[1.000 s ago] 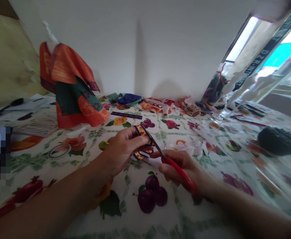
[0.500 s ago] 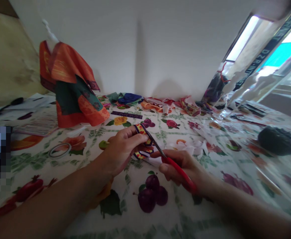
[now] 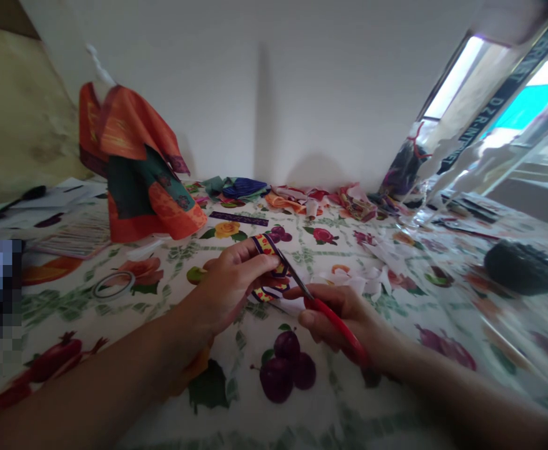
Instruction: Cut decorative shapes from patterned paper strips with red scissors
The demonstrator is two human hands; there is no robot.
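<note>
1. Pinching the ribbon [image 3: 265, 244]: left hand [image 3: 236, 269]. I log thumb laid flat over the band, pressing it onto the fingers beneath; grip clamped.

2. Ribbon: yellow ground, red figures, dark borders. Location: in the left hand, above the tablecloth [image 3: 236, 419], mid-view. Upper stretch bends over the forefinger; another stretch shows under the fingers. Whether the two join, I cannot tell.

3. Scissors [image 3: 320, 307]: red handles, dark blades. Held in the right hand [image 3: 354, 306], fingers closed about the handles, thumb on the near side. Blades reach the ribbon's right edge; from my remote seat I cannot tell how wide they stand.

4. Ribbon handling, my estimate: very light, soft, bending freely, perhaps a little springy at the curve. Woven face possibly smooth enough to slip under a loose thumb. Not fragile, though a cut edge may fray.

5. Ribbon hold, my advice: flat between thumb pad and forefinger, close to the blades yet clear of them, so the band cannot fold.

6. Scissors handling, my estimate: stiff, heavier than the ribbon, best held by the handles only.

7. Nearby: dark patterned strip [image 3: 239, 219], beyond the hands; white scraps [image 3: 358, 281], right of them.
</note>
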